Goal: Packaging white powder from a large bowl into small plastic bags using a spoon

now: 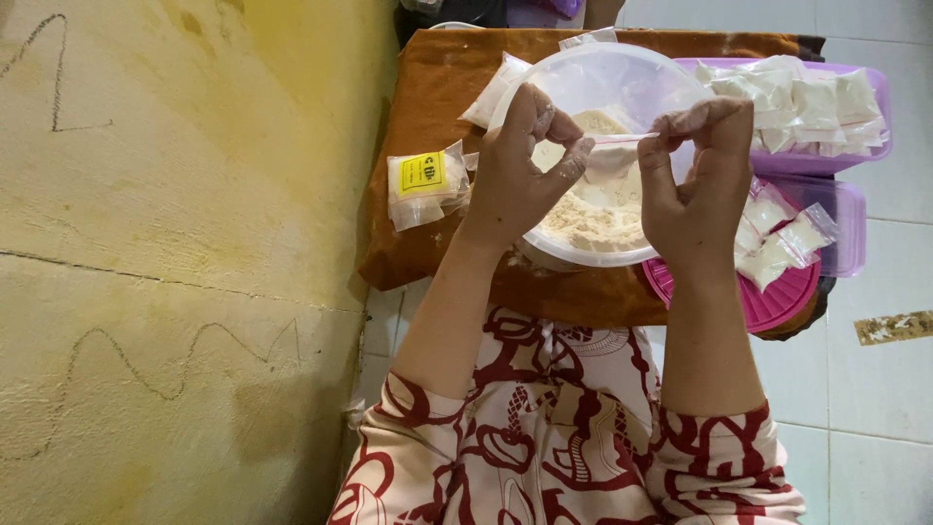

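My left hand (515, 170) and my right hand (695, 190) are raised over a clear plastic bowl (593, 73) that holds pale powder (598, 209). Between them they pinch the top edge of a small clear zip bag (614, 156), one hand at each end of its strip. The bag hangs above the powder and has some powder in it. The bowl sits on a low table covered with a brown cloth (437, 87).
A stack of empty small bags with a yellow label (426, 183) lies left of the bowl. A purple tray (826, 160) of filled bags stands at right, with more filled bags on a pink lid (777, 301). A yellow wall (185, 253) runs along the left.
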